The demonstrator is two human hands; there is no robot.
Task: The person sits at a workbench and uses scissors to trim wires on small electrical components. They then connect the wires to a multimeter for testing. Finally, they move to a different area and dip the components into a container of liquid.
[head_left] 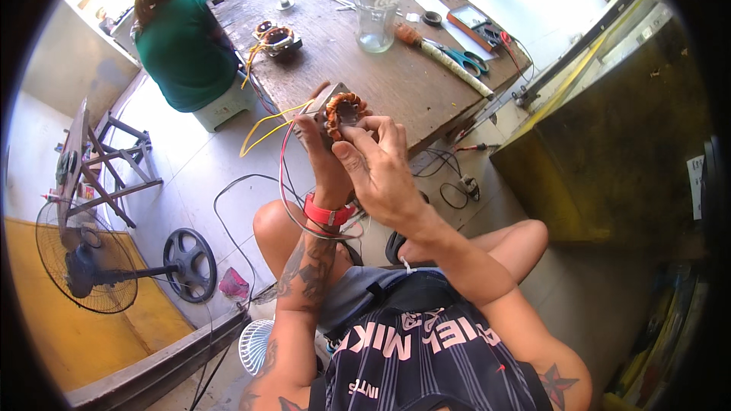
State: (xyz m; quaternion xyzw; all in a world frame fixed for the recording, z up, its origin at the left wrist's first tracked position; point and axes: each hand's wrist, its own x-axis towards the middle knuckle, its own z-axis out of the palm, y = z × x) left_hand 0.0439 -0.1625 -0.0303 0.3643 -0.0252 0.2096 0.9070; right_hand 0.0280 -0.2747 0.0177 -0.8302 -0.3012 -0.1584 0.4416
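Note:
My left hand [327, 160], with a red strap at its wrist, holds up a motor stator [335, 109] just off the table's near edge. Copper windings ring its round opening, which faces my right side. Yellow leads [259, 131] and red and grey ones trail from it on the left, looping down past my wrist. My right hand [382, 171] has its fingers bent and pressed at the stator's opening, touching the inner side of the windings. Whatever those fingertips may pinch is hidden inside the ring.
On the wooden table [320, 68] are another wound stator [279, 40], a glass bottle [376, 11], scissors [461, 59], a wrapped stick [449, 65] and a meter [476, 24]. A person in green [179, 49] sits at left. Nearby stand a fan [87, 259] and a dark cabinet [601, 137].

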